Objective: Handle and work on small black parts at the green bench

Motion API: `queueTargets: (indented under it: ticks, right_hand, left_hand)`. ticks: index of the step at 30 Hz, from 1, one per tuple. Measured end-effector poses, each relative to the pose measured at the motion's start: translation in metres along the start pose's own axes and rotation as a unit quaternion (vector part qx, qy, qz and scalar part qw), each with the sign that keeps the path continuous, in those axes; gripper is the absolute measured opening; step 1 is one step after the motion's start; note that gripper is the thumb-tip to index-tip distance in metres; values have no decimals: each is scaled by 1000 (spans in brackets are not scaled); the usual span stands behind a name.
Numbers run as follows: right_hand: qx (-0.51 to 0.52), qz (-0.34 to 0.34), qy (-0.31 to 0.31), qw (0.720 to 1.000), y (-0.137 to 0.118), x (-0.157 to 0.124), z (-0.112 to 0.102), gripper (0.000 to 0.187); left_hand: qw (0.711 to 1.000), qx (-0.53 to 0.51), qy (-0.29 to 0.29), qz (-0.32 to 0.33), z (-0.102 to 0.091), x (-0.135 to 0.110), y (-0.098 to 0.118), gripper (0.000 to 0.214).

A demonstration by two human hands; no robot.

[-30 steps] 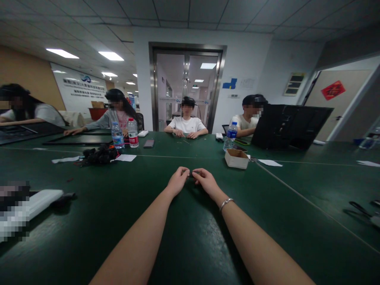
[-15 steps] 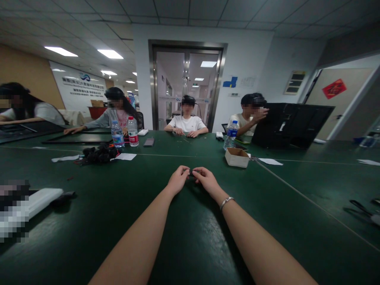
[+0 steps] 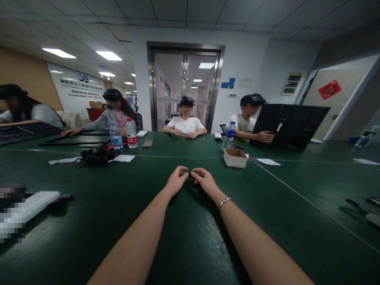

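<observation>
Both my arms stretch forward over a dark green table (image 3: 124, 206). My left hand (image 3: 175, 181) and my right hand (image 3: 204, 180) meet at their fingertips near the table's middle. Their fingers are pinched together on a tiny dark thing between them, too small to name. A silver bracelet (image 3: 225, 202) sits on my right wrist. A small open cardboard box (image 3: 235, 158) stands a little beyond my right hand.
Several people sit along the far and left sides. Water bottles (image 3: 131, 133), a phone (image 3: 147, 143), a black pile (image 3: 96, 156) and paper slips lie ahead left. Another bottle (image 3: 228, 136) and a black panel (image 3: 289, 126) are at right. Scissors (image 3: 360, 208) lie far right.
My hands stay pinched together in the same spot. The person at the far right lifted a hand to the face and has lowered it to the black panel.
</observation>
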State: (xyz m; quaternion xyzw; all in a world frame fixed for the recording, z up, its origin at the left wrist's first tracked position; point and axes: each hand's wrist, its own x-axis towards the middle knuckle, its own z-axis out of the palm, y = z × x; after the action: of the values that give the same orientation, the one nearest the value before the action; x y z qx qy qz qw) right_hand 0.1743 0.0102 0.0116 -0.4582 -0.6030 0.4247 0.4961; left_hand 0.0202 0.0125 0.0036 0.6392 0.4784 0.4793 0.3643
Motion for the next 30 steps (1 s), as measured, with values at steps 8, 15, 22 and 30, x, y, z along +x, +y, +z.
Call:
queueTargets:
  ticks: [8,15,22,30]
  right_hand:
    - [5,8,-4,1000,-3,-1,1,23]
    - [3,3,1,1000,-2,0,0,24]
    - [8,7,3,1000,3,3,0,25]
    - [-2,8,2,1000,2,2,-1,25]
  left_hand:
    - [1000,-21,1,3,1,3,-6,25]
    - [999,-22,9,23,0,3,-6,21]
    - [997,-60,16,44,-1,4,-5,22]
    - [998,-51,19,39,-3,1,3,20]
